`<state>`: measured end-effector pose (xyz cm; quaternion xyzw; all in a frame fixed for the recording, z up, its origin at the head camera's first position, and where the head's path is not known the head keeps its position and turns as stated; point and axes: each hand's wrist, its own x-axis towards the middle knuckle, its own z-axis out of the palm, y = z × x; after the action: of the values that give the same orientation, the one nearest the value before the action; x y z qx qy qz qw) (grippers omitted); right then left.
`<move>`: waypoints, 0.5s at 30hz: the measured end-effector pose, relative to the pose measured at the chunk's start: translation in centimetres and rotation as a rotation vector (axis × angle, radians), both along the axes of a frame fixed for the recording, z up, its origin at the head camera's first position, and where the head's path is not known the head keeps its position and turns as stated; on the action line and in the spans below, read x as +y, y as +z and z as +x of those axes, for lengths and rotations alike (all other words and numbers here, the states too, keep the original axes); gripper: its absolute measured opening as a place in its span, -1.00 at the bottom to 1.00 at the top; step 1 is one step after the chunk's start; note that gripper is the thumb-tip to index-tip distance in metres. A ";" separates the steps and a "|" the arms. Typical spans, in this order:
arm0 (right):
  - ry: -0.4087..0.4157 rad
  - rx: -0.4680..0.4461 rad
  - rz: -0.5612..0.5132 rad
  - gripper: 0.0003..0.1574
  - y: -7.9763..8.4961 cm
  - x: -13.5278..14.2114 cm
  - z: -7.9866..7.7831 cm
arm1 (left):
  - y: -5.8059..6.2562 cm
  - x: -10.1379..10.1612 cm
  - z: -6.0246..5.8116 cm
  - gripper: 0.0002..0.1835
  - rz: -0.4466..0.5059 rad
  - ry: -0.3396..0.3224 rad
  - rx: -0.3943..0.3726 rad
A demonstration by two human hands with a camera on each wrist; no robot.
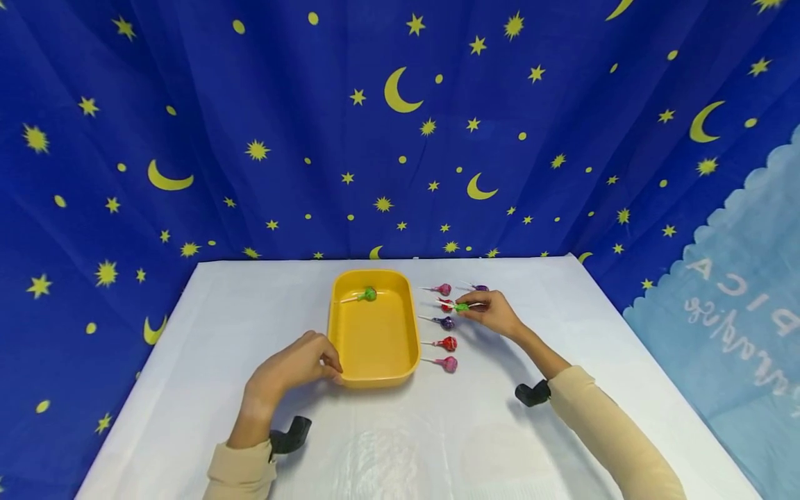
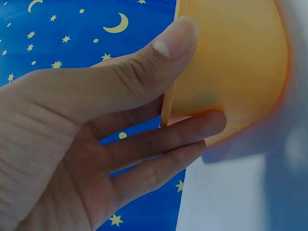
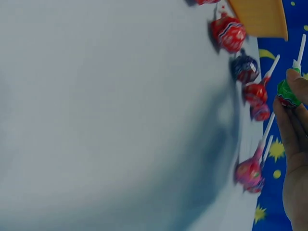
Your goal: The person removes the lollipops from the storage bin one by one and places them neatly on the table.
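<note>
My left hand (image 1: 298, 362) grips the near left corner of a yellow tray (image 1: 375, 382). In the left wrist view the thumb lies over the tray wall (image 2: 240, 62) and the fingers lie on its other side. Inside the tray, toward the back, rests a green-wrapped lollipop (image 1: 370, 294) with its white stick pointing left. My right hand (image 1: 495, 312) pinches another green lollipop (image 3: 288, 94) by its wrapped head, between thumb and fingertips. The stick of this one points left in the head view, overlapping a red lollipop (image 1: 445, 305) behind it.
Right of the tray, a column of lollipops includes a pink one (image 1: 444, 289), a purple one (image 1: 447, 323), a red one (image 1: 449, 343) and a pink one (image 1: 450, 364). Another purple lollipop (image 1: 480, 287) lies behind my right hand. A blue starry curtain (image 1: 325, 139) hangs behind the white table (image 1: 250, 298).
</note>
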<state>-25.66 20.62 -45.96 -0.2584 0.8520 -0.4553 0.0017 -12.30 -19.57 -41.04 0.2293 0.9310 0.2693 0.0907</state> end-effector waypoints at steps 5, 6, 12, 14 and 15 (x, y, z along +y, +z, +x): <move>-0.055 -0.014 -0.001 -0.69 -0.8 1.6 0.7 | 0.1 0.1 -0.1 -0.90 -0.005 0.000 -0.008; -0.061 -0.018 0.002 -0.69 -0.9 1.8 0.8 | 0.1 0.1 -0.1 -0.90 -0.005 -0.001 -0.008; -0.082 -0.068 -0.021 -0.67 -0.6 2.8 2.2 | 0.1 0.1 -0.1 -0.90 -0.009 -0.005 -0.012; -0.088 -0.085 -0.019 -0.65 0.0 2.9 2.8 | 0.1 0.2 -0.1 -0.90 -0.008 0.001 -0.013; -0.093 -0.092 -0.012 -0.65 0.3 2.9 3.1 | 0.1 0.2 -0.1 -0.90 -0.008 0.004 -0.013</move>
<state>-22.54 23.56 -45.63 -0.1972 0.8594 -0.4714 0.0180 -12.42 -19.36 -40.94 0.2251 0.9320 0.2672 0.0969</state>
